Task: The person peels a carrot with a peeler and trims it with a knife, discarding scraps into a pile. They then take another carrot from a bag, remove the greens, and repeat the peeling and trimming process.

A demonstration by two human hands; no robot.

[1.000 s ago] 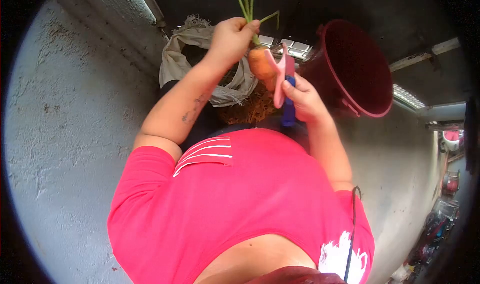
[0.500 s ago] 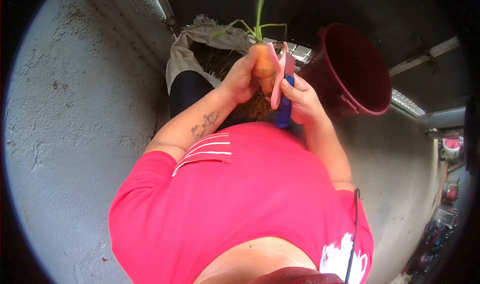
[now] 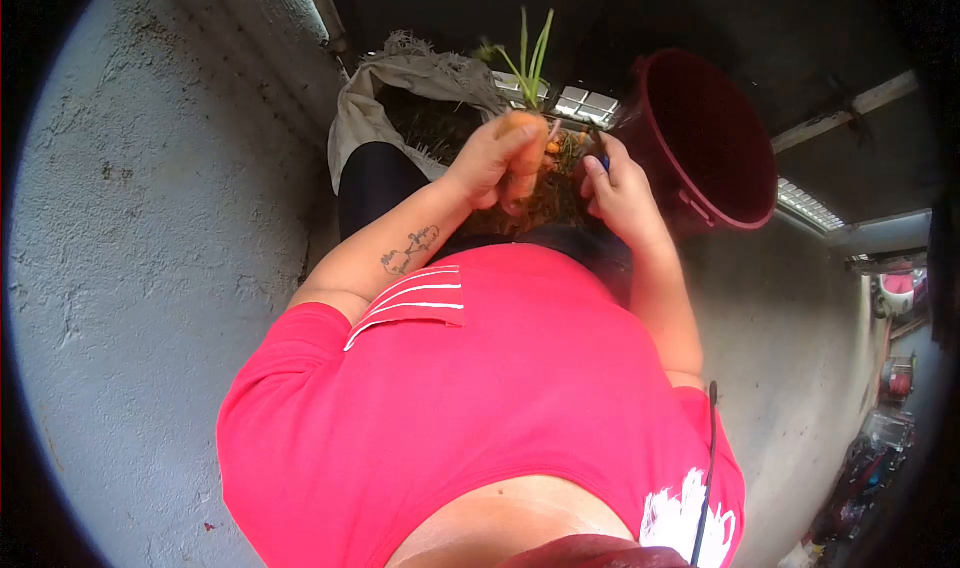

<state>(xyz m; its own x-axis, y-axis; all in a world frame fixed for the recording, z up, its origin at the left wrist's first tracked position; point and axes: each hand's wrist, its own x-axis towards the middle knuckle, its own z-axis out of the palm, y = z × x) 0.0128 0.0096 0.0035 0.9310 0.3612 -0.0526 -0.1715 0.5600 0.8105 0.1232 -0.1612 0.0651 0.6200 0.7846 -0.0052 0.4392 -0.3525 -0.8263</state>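
My left hand [image 3: 488, 166] is wrapped round a thick orange carrot [image 3: 524, 158], which is upright with green stalks [image 3: 533, 63] rising from its top. Its fingers hide part of the root. To the right, apart from the carrot, my right hand [image 3: 622, 190] is closed round a tool [image 3: 604, 161], of which a small blue part and a dark narrow end show. The rest of the tool is hidden by the fingers. Between and below the hands lie more orange roots [image 3: 553, 146] among stalks and soil, partly blurred.
An open whitish sack [image 3: 360, 118] with dry plant matter inside stands at the upper left, beside my dark-clothed leg [image 3: 378, 183]. A large dark red bucket [image 3: 655, 133] is at the upper right. A rough grey wall [image 3: 150, 268] runs along the left.
My right hand has moved away from the carrot, and the pink part of the tool no longer shows beside it. The carrot has moved slightly down, and its stalks have shifted.
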